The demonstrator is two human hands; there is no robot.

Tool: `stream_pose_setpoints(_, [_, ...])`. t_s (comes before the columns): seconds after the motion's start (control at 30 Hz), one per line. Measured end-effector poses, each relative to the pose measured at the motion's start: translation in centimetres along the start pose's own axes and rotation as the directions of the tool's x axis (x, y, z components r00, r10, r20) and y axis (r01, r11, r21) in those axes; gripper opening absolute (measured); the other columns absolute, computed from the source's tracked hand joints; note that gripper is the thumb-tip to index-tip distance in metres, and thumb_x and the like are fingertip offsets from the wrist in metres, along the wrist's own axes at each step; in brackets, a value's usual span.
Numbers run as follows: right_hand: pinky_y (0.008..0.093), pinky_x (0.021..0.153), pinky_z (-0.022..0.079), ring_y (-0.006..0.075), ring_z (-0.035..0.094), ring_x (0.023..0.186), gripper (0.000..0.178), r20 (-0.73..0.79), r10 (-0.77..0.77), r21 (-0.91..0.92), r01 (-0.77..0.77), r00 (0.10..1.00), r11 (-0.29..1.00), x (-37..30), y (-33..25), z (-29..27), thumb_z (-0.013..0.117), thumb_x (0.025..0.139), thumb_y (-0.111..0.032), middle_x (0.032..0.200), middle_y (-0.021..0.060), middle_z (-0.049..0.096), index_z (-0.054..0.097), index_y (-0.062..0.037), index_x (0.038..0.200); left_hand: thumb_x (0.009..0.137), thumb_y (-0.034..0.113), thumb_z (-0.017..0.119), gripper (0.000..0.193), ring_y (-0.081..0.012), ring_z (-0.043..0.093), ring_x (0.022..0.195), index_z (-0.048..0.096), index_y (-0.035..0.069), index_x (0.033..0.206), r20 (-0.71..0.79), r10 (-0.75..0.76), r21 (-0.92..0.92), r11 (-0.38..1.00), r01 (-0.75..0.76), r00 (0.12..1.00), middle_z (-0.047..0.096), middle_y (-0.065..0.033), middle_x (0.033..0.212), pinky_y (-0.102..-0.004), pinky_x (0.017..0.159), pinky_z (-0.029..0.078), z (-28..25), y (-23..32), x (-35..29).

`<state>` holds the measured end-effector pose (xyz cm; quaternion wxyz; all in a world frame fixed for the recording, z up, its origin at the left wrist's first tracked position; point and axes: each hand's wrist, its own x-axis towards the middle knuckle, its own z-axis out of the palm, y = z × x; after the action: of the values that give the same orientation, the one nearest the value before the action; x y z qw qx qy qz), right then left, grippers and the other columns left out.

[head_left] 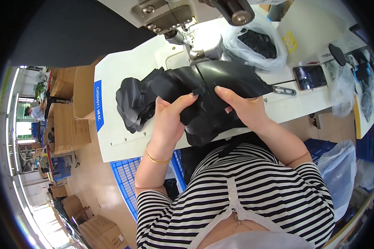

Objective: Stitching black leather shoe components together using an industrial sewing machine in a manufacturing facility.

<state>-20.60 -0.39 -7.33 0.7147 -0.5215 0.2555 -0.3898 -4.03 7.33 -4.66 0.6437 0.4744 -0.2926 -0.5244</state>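
Observation:
Both hands grip a black leather-like piece [232,76] with a seam across it, in front of the sewing machine [183,37]. My left hand [172,114] is closed on its left part, the thumb lying on top near a small black tab [198,91]. My right hand [245,108] pinches it just right of the seam, thumb on top and most fingers underneath, out of sight. To the left, a pile of similar black pieces [133,101] rests on the white table [112,128]. The far edge of the held piece lies close to the machine's needle area.
A clear plastic bag of black pieces [257,43] stands behind on the right. Thread snips [284,90] and a phone [310,77] lie at the right. Blue baskets [126,178] sit below the table's front edge. Cardboard boxes [70,128] stand on the floor at left.

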Motion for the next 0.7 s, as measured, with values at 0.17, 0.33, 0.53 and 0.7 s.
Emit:
stream_pose_setpoints(0.17, [0.0173,0.049,0.044,0.0046,0.056,0.068,0.02,-0.028,-0.044,-0.045,0.043,0.999,0.998,-0.5,-0.1,0.2,0.064,0.086,-0.007,0.09,0.0015,0.063,0.06,-0.003,0.105,0.082,-0.004,0.055,0.026,-0.0209,0.067,0.089,0.06,-0.005,0.107,0.029,-0.002,-0.147,0.989,0.007,1.0,0.067,-0.0133,0.099,-0.0315,0.081,0.055,0.3,-0.7,-0.2])
stream_pose_setpoints(0.33, [0.017,0.05,0.044,0.0042,0.056,0.068,0.019,0.007,-0.096,-0.046,0.096,0.995,0.994,-0.8,0.2,0.0,0.063,0.087,-0.006,0.089,0.0009,0.062,0.059,-0.0029,0.106,0.08,-0.004,0.061,0.024,-0.017,0.065,0.085,0.061,0.0,0.104,-0.018,-0.045,-0.241,0.97,0.039,0.999,0.066,-0.0095,0.097,-0.0296,0.077,0.054,1.2,-0.9,-0.4])
stream_pose_setpoints(0.53, [0.017,0.05,0.044,0.004,0.056,0.068,0.019,0.03,-0.156,-0.044,0.157,0.987,0.987,-0.9,0.6,0.1,0.064,0.087,-0.007,0.089,0.001,0.062,0.06,-0.003,0.106,0.077,-0.006,0.067,0.029,-0.0161,0.065,0.086,0.061,0.0,0.105,-0.031,-0.057,-0.175,0.983,0.051,0.998,0.066,-0.0087,0.098,-0.0287,0.078,0.054,1.5,-0.8,-0.3])
stream_pose_setpoints(0.7, [0.0172,0.05,0.046,0.0046,0.058,0.07,0.019,0.039,-0.114,-0.085,0.117,0.993,0.99,-1.0,0.7,0.0,0.064,0.087,-0.007,0.09,0.0017,0.063,0.06,-0.0025,0.105,0.076,-0.007,0.069,0.03,-0.0157,0.065,0.086,0.061,-0.001,0.104,-0.037,0.016,-0.116,0.993,-0.02,0.999,0.066,-0.0094,0.097,-0.0286,0.078,0.054,1.5,-1.0,-0.3])
